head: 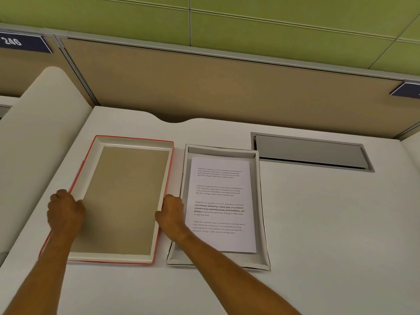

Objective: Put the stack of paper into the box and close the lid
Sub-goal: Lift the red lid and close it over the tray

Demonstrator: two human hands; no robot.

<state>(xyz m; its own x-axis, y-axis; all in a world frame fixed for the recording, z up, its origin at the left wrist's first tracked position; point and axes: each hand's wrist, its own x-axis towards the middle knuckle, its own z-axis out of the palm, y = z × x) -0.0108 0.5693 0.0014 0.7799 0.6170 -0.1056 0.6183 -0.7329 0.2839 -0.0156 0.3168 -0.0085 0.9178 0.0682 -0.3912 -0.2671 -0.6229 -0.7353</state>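
The stack of paper [221, 201], white with printed text, lies flat inside the shallow white box [261, 201] on the desk. Left of the box lies the lid [127, 196], turned inside up, with a red outer rim and a brown inner face. My left hand [64, 210] grips the lid's left edge. My right hand [171, 211] grips the lid's right edge, and its forearm crosses over the box's near left corner. The lid and the box lie side by side with a narrow gap between them.
A white desk [329, 235] carries everything. A grey cable hatch [311, 152] is set into the desk at the back right. A tan partition [227, 87] closes the back, and a rounded cream divider [43, 123] stands at the left.
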